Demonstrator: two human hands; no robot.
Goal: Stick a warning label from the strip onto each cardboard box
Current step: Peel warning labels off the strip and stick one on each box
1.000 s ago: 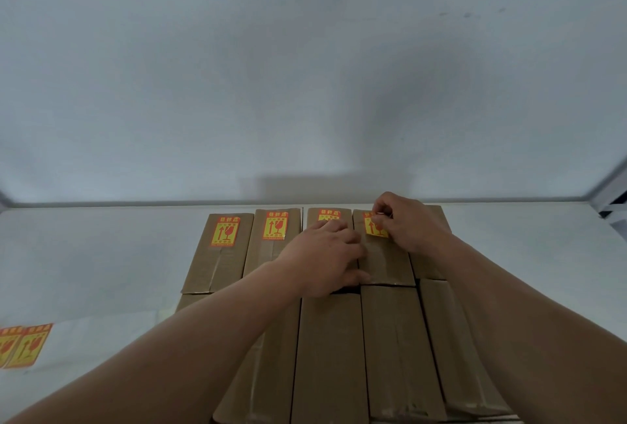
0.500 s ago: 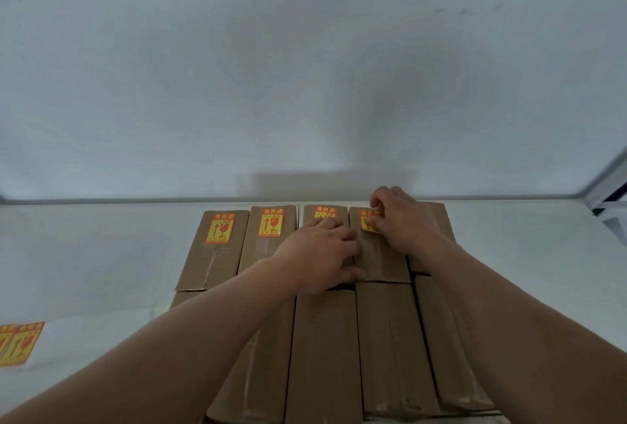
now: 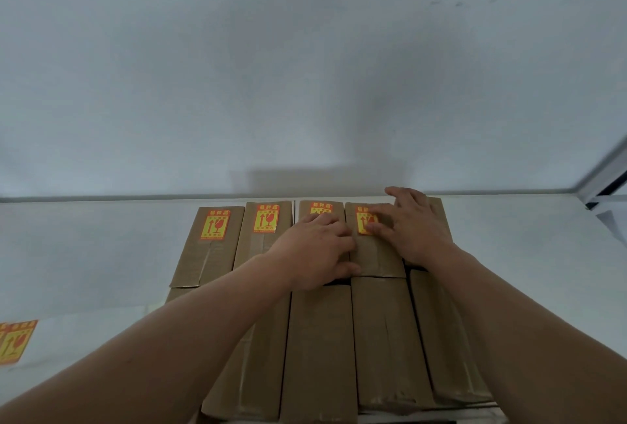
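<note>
Head view:
Hidden: left hand (image 3: 317,247) covers most of the third box's label; right hand (image 3: 412,225) covers part of the yellow-and-red warning label (image 3: 363,222).
Cut off: label strip (image 3: 15,342) at the white surface's (image 3: 101,254) left edge.
Label: on the fourth brown cardboard box (image 3: 375,255), long axis pointing away.
Grip: right fingers flat, pressing the label; left hand lies on the boxes, fingers loosely bent, holding nothing.
</note>
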